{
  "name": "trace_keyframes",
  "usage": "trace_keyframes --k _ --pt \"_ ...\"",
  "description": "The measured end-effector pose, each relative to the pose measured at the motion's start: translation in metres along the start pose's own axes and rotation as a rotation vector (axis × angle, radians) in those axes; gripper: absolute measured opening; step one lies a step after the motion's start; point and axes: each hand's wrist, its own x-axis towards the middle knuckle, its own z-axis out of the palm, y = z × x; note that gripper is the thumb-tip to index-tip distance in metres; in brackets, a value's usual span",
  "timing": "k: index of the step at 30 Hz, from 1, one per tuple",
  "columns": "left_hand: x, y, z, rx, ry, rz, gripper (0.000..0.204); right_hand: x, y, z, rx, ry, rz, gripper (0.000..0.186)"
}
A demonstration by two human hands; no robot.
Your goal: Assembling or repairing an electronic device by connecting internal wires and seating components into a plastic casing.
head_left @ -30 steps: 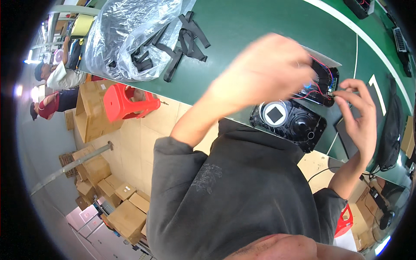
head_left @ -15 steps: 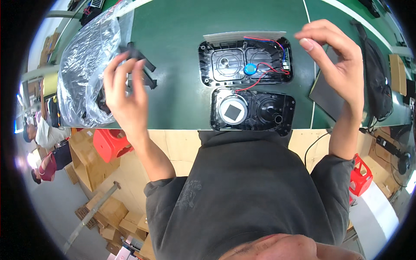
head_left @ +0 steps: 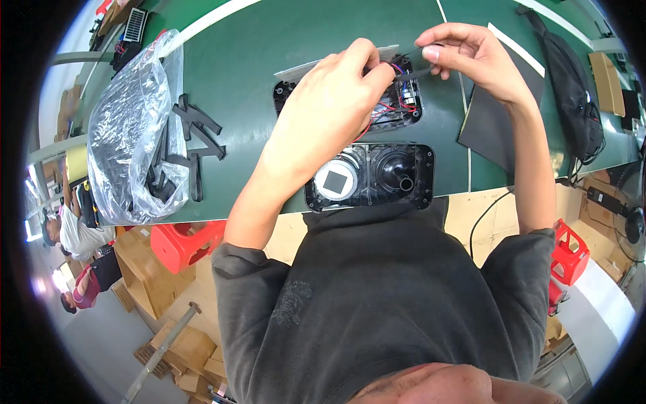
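Observation:
A flat black strip stretches between my hands over the far part of the bench. My left hand is closed on its left end and covers much of an open black plastic housing half with red and blue wires. My right hand pinches the strip's right end between thumb and fingers. Nearer me, a second housing half lies open with a round speaker, white with a black square on its back. Other black strips lie loose to the left.
A clear plastic bag with black strips inside lies on the green bench at left. To the right are a dark sheet and a black bag. Red stools stand below the bench edge; people are at far left.
My left hand has come from the loose strips to above the far housing half, bringing a black strip. My right hand has moved slightly left and now grips the strip too.

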Motion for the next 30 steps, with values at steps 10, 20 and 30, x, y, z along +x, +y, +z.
trace_keyframes --k 10,20,30 --pt "0.004 0.006 0.008 0.082 0.004 -0.054 0.012 0.024 0.018 -0.010 -0.294 -0.115 -0.240 0.018" --pt "0.004 0.006 0.008 0.128 0.001 -0.035 0.010 0.028 0.026 -0.005 -0.368 -0.133 -0.331 0.017" --pt "0.000 0.004 0.015 0.101 0.018 -0.047 0.017 0.028 0.033 -0.006 -0.381 -0.141 -0.342 0.013"
